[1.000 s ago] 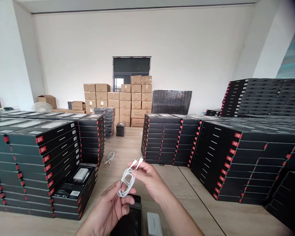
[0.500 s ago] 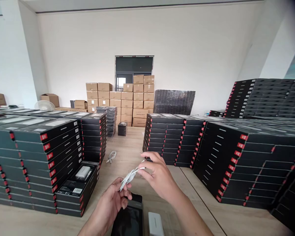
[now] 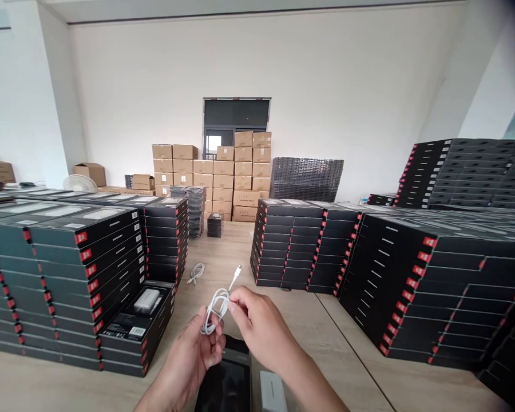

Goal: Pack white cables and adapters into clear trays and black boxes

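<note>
Both my hands hold a coiled white cable (image 3: 215, 310) above the wooden table (image 3: 223, 269). My left hand (image 3: 195, 357) grips the lower loop of the coil. My right hand (image 3: 253, 323) pinches the coil's upper side, and one plug end sticks up toward the far side. Below my hands lies an open black box (image 3: 225, 380) and a white power bank (image 3: 271, 391), both partly cut off by the frame edge.
Tall stacks of black boxes with red tabs stand left (image 3: 68, 274) and right (image 3: 412, 269). An open box with a white charger (image 3: 146, 300) sits on a low pile at left. Another white cable (image 3: 195, 272) lies farther on the table. Cardboard cartons (image 3: 223, 177) line the back wall.
My right hand has come back toward my left, drawing the cable from a stretched line into a tighter coil. One plug end now points up.
</note>
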{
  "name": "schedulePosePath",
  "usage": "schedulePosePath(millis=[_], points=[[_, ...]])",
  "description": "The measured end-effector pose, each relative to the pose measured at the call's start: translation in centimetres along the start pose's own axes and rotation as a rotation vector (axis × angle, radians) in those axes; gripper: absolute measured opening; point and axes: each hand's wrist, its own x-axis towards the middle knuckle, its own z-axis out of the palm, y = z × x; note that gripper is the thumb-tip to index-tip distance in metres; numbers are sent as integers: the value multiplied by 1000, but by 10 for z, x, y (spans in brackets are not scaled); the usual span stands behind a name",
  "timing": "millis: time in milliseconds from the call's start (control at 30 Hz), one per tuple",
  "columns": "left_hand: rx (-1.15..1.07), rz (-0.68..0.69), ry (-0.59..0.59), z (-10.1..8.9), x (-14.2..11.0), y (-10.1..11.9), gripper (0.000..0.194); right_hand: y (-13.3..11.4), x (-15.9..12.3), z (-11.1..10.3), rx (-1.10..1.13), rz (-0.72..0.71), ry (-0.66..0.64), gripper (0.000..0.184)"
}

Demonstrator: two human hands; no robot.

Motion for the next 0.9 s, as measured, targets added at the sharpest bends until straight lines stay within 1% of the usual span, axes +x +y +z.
schedulePosePath(millis=[133,200,333,467,500,567,667,700,733,767,800,833,867,900], points=[[-16,-12,9,-2,2,-2,34,-2,1,16,362,144,-47,17],[7,-8,8,-3,3,-3,36,-4,2,22,489,188,-40,18],[61,45,7,-2,5,-7,40,-5,4,30,578,220,20,21],[61,43,24,-2,7,-10,40,-3,6,39,723,280,-46,29],[50,38,29,-2,7,-10,40,-2,6,42,711,286,-55,29],[27,27,41,-2,8,-9,41,-2,6,45,557,258,-25,25],[4,19,76,-2,7,-5,39,-3,6,47,201,147,141,14],[2,22,73,-2,7,-3,39,-4,6,47,127,127,207,7],[3,30,60,-2,7,-2,38,-4,7,45,95,134,269,7],[5,46,42,-2,7,-2,36,-4,8,44,110,165,311,18],[12,63,23,-3,7,-2,35,-3,9,42,173,210,323,29],[30,78,12,-4,7,-2,35,-2,10,40,276,254,298,39],[62,92,12,-4,7,-3,36,0,11,38,406,289,237,46],[112,106,20,-5,8,-3,38,1,11,36,539,305,152,48]])
